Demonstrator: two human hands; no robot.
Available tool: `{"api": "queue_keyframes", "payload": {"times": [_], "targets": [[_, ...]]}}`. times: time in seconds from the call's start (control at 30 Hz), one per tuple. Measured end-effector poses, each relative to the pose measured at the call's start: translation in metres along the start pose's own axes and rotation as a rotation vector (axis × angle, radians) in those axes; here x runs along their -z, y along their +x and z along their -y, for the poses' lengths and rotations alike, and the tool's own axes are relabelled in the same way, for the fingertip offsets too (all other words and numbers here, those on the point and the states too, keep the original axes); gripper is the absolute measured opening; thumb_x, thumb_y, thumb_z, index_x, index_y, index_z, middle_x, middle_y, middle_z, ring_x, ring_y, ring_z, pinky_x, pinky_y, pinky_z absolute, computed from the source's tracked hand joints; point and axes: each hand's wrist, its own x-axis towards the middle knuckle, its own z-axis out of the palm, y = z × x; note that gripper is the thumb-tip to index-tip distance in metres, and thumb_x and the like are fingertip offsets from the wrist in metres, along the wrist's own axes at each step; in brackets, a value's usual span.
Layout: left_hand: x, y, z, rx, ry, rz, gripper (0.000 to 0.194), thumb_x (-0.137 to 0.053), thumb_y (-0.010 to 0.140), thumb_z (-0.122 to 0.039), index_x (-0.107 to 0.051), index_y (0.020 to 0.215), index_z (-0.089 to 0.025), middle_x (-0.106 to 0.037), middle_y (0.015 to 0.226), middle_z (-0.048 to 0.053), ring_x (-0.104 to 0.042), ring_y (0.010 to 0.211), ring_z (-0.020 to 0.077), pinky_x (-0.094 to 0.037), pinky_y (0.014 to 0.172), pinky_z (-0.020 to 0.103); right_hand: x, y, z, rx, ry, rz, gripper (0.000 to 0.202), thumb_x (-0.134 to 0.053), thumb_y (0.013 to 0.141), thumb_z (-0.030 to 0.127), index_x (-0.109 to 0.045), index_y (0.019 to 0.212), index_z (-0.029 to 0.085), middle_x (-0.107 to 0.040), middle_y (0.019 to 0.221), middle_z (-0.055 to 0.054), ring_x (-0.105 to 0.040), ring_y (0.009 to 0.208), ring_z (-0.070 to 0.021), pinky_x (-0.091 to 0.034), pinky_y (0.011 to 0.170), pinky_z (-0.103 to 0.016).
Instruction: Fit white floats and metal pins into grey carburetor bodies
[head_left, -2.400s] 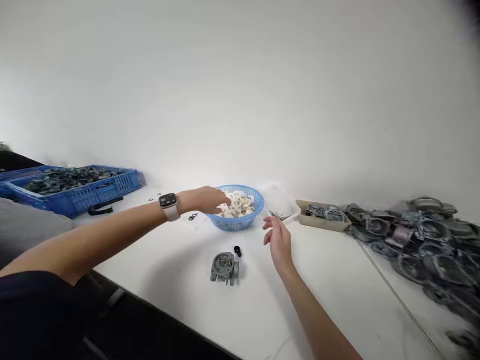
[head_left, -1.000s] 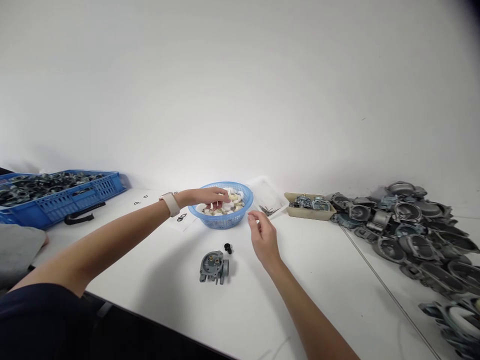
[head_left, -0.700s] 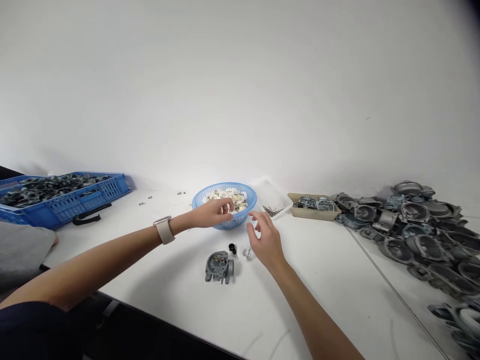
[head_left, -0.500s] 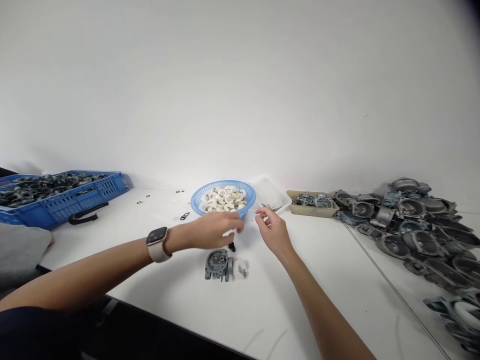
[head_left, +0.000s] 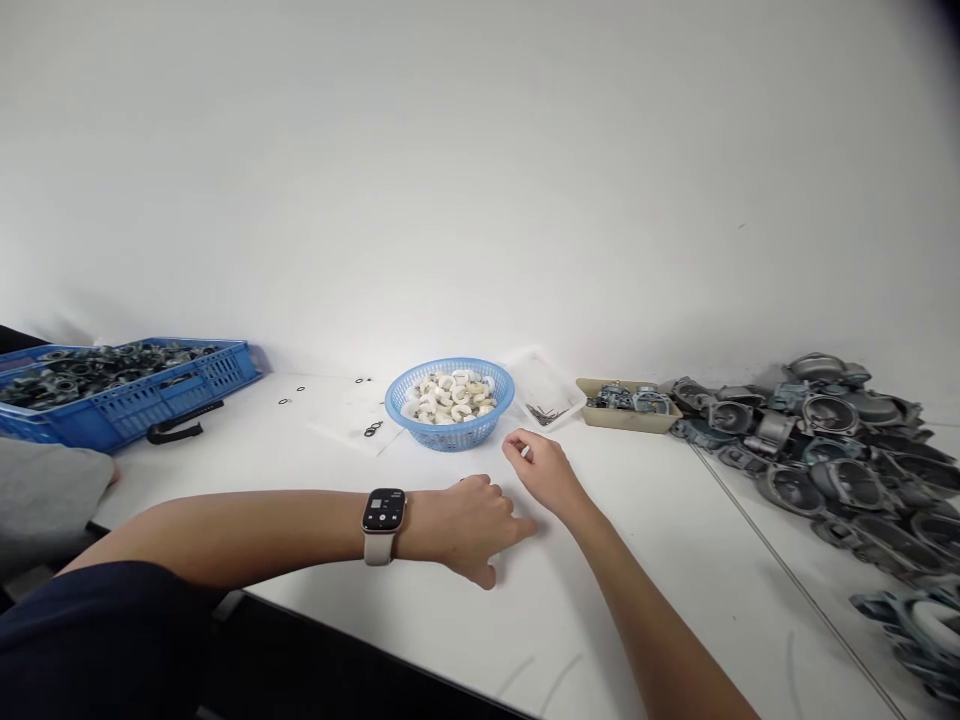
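My left hand (head_left: pixel 476 525), with a smartwatch (head_left: pixel 383 512) on its wrist, is low over the white table, palm down. Its thumb and forefinger are spread apart, and nothing shows between them. Beneath it, the grey carburetor body and the small pale part beside it are hidden from view. My right hand (head_left: pixel 547 468) is just right of and above it, near the blue basket (head_left: pixel 450 436). Its fingers are curled in with the thumb against them; whatever they hold, if anything, cannot be made out. White plastic floats (head_left: pixel 454 395) fill the basket.
Thin metal pins (head_left: pixel 546 414) lie in a clear tray (head_left: pixel 536 370). Right of it are a beige tray (head_left: pixel 628 420) of metal parts and a heap of carburetor bodies (head_left: pixel 832 440). A blue crate (head_left: pixel 172 395), a black strap (head_left: pixel 176 432) and black rings (head_left: pixel 373 429) are left. A person's sleeve (head_left: pixel 56 490) shows.
My left hand has come down and right, from beside the basket to over the carburetor body, covering it. The right hand has drawn slightly nearer, its fingers curled closer together.
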Motion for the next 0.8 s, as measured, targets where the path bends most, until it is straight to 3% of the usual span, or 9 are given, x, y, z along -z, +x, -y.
{"api": "queue_keyframes", "payload": {"times": [0.1,0.2,0.33,0.43,0.53,0.67,0.8], "targets": [[-0.010,0.006,0.001,0.006,0.007,0.025,0.043,-0.077,0.072,-0.030,-0.056,0.109,-0.025,-0.067,0.072,0.008,-0.061,0.059,0.0324,-0.040,0.058,0.039,0.001,0.000,0.001,0.003,0.000,-0.002,0.023,-0.051,0.092,0.036,-0.066,0.080,0.025,-0.072,0.081,0.001,-0.055,0.061,-0.0158,-0.040,0.060,-0.027],[-0.005,0.007,0.000,0.015,0.020,0.030,0.038,-0.073,0.073,-0.025,-0.055,0.106,-0.026,-0.067,0.072,0.006,-0.060,0.057,0.0295,-0.039,0.057,0.036,0.001,-0.001,0.003,0.007,0.005,-0.008,0.023,-0.051,0.092,0.036,-0.066,0.079,0.025,-0.071,0.081,0.001,-0.054,0.061,-0.0155,-0.039,0.059,-0.026],[0.028,-0.003,0.002,0.032,0.048,0.014,0.031,-0.070,0.074,-0.023,-0.053,0.101,-0.024,-0.066,0.073,0.005,-0.059,0.059,0.0269,-0.035,0.055,0.034,0.002,0.000,0.003,0.001,0.021,-0.022,0.023,-0.051,0.091,0.036,-0.065,0.077,0.025,-0.069,0.076,0.002,-0.053,0.060,-0.0155,-0.038,0.059,-0.026],[0.059,-0.024,0.013,0.093,0.068,-0.006,0.032,-0.069,0.076,-0.024,-0.052,0.104,-0.023,-0.063,0.074,0.004,-0.057,0.060,0.0254,-0.033,0.055,0.033,0.005,0.000,0.004,-0.009,0.031,-0.021,0.022,-0.051,0.091,0.036,-0.063,0.077,0.025,-0.069,0.076,0.002,-0.052,0.061,-0.0158,-0.037,0.058,-0.026],[0.074,-0.048,0.027,0.207,0.061,0.076,0.036,-0.072,0.079,-0.028,-0.052,0.109,-0.024,-0.063,0.078,0.002,-0.057,0.062,0.0223,-0.030,0.054,0.031,0.006,-0.001,0.006,-0.007,0.033,-0.012,0.024,-0.049,0.093,0.037,-0.063,0.077,0.025,-0.071,0.081,0.001,-0.054,0.064,-0.0167,-0.037,0.058,-0.026],[0.065,-0.070,0.035,0.258,0.004,0.192,0.040,-0.071,0.081,-0.031,-0.051,0.115,-0.027,-0.065,0.083,0.000,-0.059,0.065,0.0213,-0.030,0.053,0.029,0.002,-0.002,0.009,0.005,0.031,-0.001,0.024,-0.050,0.093,0.038,-0.065,0.079,0.025,-0.072,0.086,-0.001,-0.056,0.066,-0.0171,-0.039,0.059,-0.027],[0.051,-0.071,0.032,0.236,-0.007,0.163,0.036,-0.070,0.082,-0.032,-0.051,0.112,-0.027,-0.066,0.083,0.001,-0.060,0.065,0.0215,-0.029,0.054,0.030,-0.001,-0.003,0.008,0.009,0.016,0.008,0.024,-0.050,0.093,0.038,-0.066,0.082,0.025,-0.072,0.087,-0.001,-0.057,0.065,-0.0173,-0.039,0.059,-0.027]]}}
